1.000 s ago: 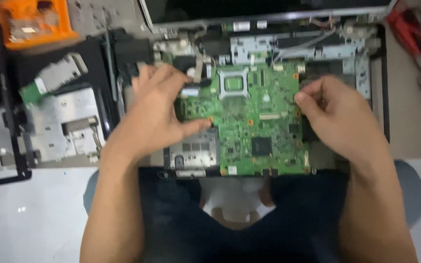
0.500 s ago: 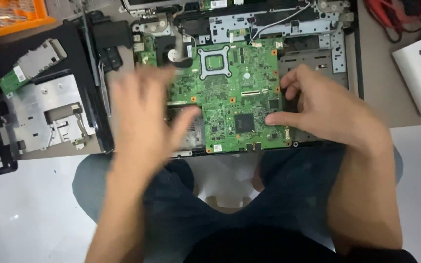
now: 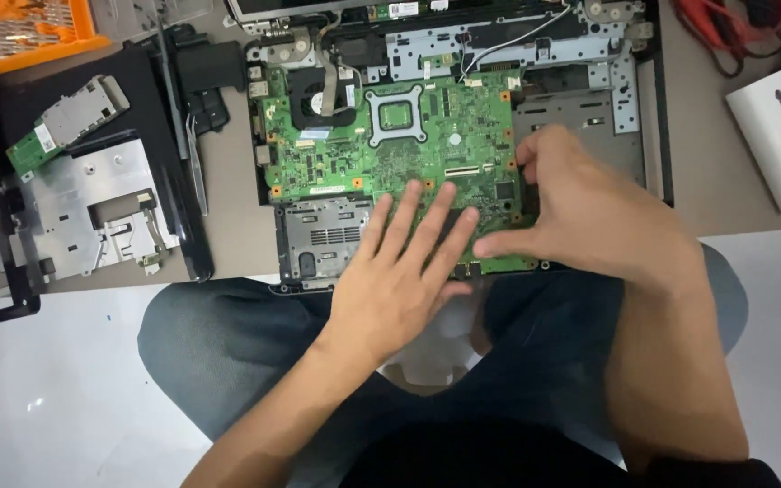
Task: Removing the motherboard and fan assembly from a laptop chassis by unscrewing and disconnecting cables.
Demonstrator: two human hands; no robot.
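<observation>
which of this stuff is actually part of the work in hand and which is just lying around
In hand:
green motherboard
opened laptop base
left hand, flat on the board
right hand, at the board's right edge

Lying about:
small green circuit card
silver metal bracket plate
orange parts tray
white box

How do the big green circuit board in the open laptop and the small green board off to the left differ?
The large green circuit board sits inside the open laptop base, while the small green board lies loose on a black panel. The large one is far wider and lies square; the small one is narrow and angled. The left hand and right hand rest on the large one; nothing touches the small one. Both are green.
</observation>
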